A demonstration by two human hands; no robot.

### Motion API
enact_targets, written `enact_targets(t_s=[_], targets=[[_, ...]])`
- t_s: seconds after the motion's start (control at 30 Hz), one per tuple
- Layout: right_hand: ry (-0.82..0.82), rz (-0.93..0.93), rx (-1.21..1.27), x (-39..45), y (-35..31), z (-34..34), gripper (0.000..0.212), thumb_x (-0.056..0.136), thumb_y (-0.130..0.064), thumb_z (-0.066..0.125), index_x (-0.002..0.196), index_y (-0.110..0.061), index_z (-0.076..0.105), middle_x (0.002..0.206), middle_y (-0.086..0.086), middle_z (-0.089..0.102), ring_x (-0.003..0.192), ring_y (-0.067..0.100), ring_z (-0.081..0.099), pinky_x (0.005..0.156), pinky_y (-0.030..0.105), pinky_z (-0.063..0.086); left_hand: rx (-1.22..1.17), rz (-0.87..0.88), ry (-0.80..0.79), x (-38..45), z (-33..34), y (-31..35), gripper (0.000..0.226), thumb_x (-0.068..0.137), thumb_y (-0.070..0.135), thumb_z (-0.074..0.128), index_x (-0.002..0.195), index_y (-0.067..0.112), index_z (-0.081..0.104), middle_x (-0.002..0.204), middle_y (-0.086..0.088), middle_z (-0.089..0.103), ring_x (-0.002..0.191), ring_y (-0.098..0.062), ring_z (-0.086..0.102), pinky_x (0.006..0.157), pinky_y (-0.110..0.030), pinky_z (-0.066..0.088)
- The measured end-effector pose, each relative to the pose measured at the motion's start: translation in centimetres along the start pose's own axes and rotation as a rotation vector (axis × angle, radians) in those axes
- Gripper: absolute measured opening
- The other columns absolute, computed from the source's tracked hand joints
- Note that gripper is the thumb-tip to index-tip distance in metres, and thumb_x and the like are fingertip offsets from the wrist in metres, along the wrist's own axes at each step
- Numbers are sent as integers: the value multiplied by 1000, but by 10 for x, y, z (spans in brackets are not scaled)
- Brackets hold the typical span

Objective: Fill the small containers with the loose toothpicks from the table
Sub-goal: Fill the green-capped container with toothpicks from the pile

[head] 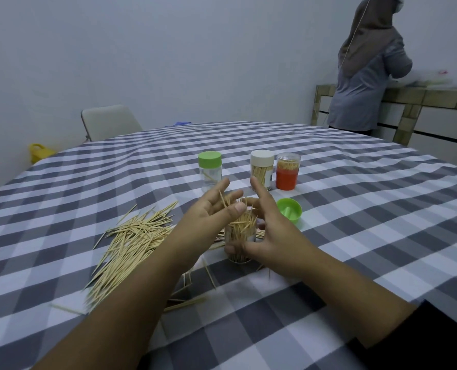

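Observation:
A clear small container (239,236), packed with toothpicks, stands open on the checked tablecloth (355,209). My right hand (272,236) holds it, thumb low on its front and fingers curled behind its rim, the index finger pointing up. Just above its mouth, my left hand (211,209) pinches a few toothpicks between thumb and spread fingers. To the left lies a big pile of loose toothpicks (131,236). The container's green lid (290,209) lies upside down on the right.
Three closed containers stand behind: a nearly empty green-lidded one (210,169), a white-lidded one (261,169) and an orange-labelled one (287,170), both holding toothpicks. A chair (110,121) stands at the far side. A person (366,70) stands at a side table (422,102).

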State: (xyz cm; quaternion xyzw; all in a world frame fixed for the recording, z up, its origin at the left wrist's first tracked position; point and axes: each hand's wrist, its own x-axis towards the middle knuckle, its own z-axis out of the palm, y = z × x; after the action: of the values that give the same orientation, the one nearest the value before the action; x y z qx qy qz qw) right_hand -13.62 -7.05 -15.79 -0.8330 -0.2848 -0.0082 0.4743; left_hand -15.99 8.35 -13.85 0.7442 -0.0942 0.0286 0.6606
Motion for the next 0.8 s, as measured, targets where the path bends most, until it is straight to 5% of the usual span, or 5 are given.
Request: enact_targets(t_s=[0.17,0.47,0.6,0.67,0.8], targets=[[27,-82,-130,-2,-3,4,104,76,-40,75,148,-41,0,150,-12,31,135,8,33,110,31,33,119,-40,40,-3,4,-1,69,75,66,43,139,39,42,136,16,50,124,-2,45,90,-17,37],[148,-216,-271,-3,-7,18,69,93,-32,54,149,-31,14,136,-4,49,118,2,39,100,26,28,9,-80,-145,-11,12,7,51,65,78,20,82,61,65,105,20,70,109,0,61,97,-25,44],[243,-265,-203,0,-4,23,54,92,-34,44,143,-38,26,104,-16,56,95,-8,44,88,23,35,3,-71,-165,-9,12,17,46,87,66,28,127,47,41,143,6,44,133,-8,37,109,-28,28],[272,-277,-105,0,-3,23,48,93,-26,45,138,-41,36,103,-15,59,95,-1,51,87,27,43,72,-97,-233,-3,1,9,93,73,52,64,149,17,23,151,-12,35,138,-23,36,114,-38,29],[268,-181,176,-1,-6,18,42,97,-14,49,125,-45,51,79,6,62,72,25,60,68,44,52,201,-179,-393,-2,-15,-2,102,74,9,72,150,34,8,139,11,48,112,5,57,93,-16,47]])
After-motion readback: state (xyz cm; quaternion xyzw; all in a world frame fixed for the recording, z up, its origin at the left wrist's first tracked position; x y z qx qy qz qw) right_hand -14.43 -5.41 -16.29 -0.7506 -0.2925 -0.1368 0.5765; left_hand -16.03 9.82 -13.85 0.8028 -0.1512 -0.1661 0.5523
